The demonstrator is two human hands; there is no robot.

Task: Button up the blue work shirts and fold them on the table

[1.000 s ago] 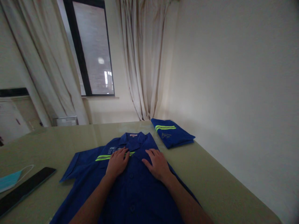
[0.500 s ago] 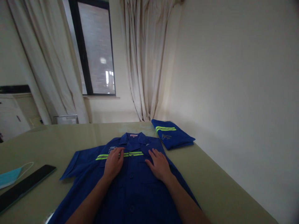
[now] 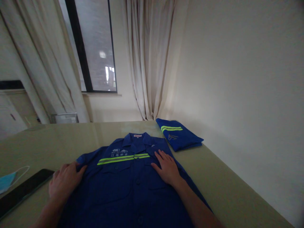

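A blue work shirt lies front up and buttoned on the table, its collar at the far end. Across its chest runs a yellow-green and grey reflective stripe, with pale lettering above. At the left, my left hand is curled over the short sleeve, with cloth between thumb and fingers; it hides most of the cuff. My right hand rests flat on the right chest, fingers stretched out, over the end of the stripe. The shirt's lower part runs out of view.
A folded blue garment with a similar stripe lies at the table's far right corner by the wall. A black phone-like slab and a light blue face mask are on the left. Curtains and a window stand behind the table.
My left hand has moved from the shirt's chest leftward to the sleeve, uncovering the lettering. My right hand stays on the right chest. The view has shifted slightly.
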